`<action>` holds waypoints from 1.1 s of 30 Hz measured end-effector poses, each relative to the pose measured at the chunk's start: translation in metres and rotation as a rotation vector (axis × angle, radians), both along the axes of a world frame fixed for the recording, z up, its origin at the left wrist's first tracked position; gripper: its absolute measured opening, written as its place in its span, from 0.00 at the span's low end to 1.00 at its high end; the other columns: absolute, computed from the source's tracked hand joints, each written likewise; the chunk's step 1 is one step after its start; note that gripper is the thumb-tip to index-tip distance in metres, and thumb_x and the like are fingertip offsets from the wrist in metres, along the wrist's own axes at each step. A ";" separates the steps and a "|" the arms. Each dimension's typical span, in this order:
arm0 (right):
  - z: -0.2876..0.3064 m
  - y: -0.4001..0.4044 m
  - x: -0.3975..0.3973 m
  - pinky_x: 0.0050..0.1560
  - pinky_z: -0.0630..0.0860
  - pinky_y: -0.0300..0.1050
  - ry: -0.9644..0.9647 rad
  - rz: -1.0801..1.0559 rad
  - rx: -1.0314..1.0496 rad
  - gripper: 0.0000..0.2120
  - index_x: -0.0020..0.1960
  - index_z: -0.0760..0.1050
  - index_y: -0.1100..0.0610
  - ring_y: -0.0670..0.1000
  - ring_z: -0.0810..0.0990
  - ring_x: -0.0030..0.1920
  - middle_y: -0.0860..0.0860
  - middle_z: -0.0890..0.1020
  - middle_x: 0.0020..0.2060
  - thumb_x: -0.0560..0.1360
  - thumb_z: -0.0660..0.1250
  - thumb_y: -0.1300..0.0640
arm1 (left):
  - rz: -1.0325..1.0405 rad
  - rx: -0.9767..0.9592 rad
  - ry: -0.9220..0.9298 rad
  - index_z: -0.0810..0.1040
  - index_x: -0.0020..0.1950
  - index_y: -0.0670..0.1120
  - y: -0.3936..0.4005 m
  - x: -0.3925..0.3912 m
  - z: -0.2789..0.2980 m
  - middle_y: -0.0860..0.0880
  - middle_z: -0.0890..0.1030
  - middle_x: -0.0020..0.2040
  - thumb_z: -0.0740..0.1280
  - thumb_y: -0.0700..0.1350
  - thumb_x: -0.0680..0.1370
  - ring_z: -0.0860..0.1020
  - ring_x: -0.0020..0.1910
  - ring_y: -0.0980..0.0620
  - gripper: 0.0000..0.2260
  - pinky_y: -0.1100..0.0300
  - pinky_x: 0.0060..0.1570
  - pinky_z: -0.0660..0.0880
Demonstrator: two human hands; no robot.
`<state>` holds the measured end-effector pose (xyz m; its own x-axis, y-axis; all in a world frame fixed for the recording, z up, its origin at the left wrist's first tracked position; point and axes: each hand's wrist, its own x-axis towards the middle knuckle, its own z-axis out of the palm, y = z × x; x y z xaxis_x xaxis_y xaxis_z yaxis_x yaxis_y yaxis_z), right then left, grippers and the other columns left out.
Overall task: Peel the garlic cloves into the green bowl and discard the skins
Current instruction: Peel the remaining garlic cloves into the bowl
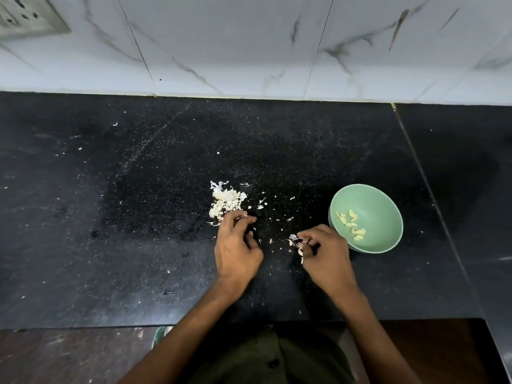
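Counter: a black speckled stone counter (138, 217) runs across the view, with a seam on its right side and white marbled wall tiles (249, 45) behind it.
Green bowl: the green bowl (382, 198) stands on the counter to the right of both hands, just beside the right hand, its near rim partly hidden by that hand.
Peeled cloves: several pale yellow peeled garlic cloves (352, 225) lie inside the bowl, on its left inner slope and bottom.
Skin pile: a heap of white papery garlic skins (225, 200) lies on the counter, just beyond the left hand, touching or nearly touching its fingertips.
Loose flakes: small skin flakes (261, 202) are scattered between the pile and the bowl, and finer specks lie farther out on the counter.
Left hand: the left hand (237, 250) lies palm down near the pile, its fingers curled; whether they pinch a scrap of skin cannot be told.
Right hand: the right hand (327, 253) has its fingers curled and pinching a small bunch of skin pieces (294, 241) at their tips; whether a clove is among them cannot be told.
Wall socket: an electric socket plate (25, 15) sits on the wall at top left.
Clothing: a dark green garment (277, 361) shows at the bottom edge.
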<state>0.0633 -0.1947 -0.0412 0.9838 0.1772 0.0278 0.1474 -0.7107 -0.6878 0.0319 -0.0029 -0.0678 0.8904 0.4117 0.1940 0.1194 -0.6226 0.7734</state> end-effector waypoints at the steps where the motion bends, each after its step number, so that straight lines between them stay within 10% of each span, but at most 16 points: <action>1: -0.001 0.000 -0.003 0.51 0.78 0.42 -0.024 0.018 -0.048 0.16 0.53 0.85 0.55 0.47 0.79 0.48 0.46 0.81 0.48 0.70 0.72 0.71 | -0.042 0.063 -0.007 0.83 0.57 0.43 -0.005 -0.003 0.000 0.48 0.77 0.62 0.67 0.32 0.69 0.77 0.58 0.50 0.18 0.60 0.54 0.75; 7: -0.017 -0.004 -0.020 0.60 0.77 0.53 -0.109 0.046 -0.277 0.19 0.59 0.83 0.58 0.57 0.77 0.55 0.54 0.80 0.56 0.69 0.72 0.68 | -0.603 0.185 0.080 0.76 0.71 0.43 -0.023 -0.004 -0.011 0.46 0.77 0.70 0.65 0.36 0.76 0.73 0.70 0.48 0.23 0.49 0.69 0.71; 14: -0.030 -0.014 -0.028 0.53 0.79 0.53 -0.141 -0.021 -0.188 0.11 0.51 0.84 0.59 0.55 0.76 0.51 0.53 0.79 0.50 0.71 0.72 0.70 | -0.817 0.648 0.246 0.49 0.83 0.47 -0.023 -0.004 -0.021 0.50 0.43 0.83 0.49 0.54 0.84 0.39 0.81 0.55 0.28 0.45 0.79 0.40; 26: -0.038 -0.009 -0.022 0.54 0.78 0.50 -0.184 -0.039 -0.076 0.13 0.54 0.85 0.60 0.56 0.80 0.51 0.52 0.82 0.50 0.73 0.73 0.71 | -0.287 0.582 0.387 0.41 0.82 0.42 0.002 0.016 -0.011 0.45 0.37 0.82 0.49 0.59 0.83 0.38 0.81 0.49 0.34 0.40 0.78 0.44; 33: -0.050 -0.011 -0.030 0.52 0.76 0.48 -0.311 -0.055 -0.083 0.07 0.51 0.84 0.63 0.55 0.77 0.49 0.55 0.82 0.49 0.76 0.69 0.67 | -0.905 0.563 0.167 0.46 0.83 0.45 -0.031 0.015 -0.016 0.50 0.42 0.83 0.53 0.48 0.83 0.39 0.81 0.55 0.30 0.45 0.79 0.47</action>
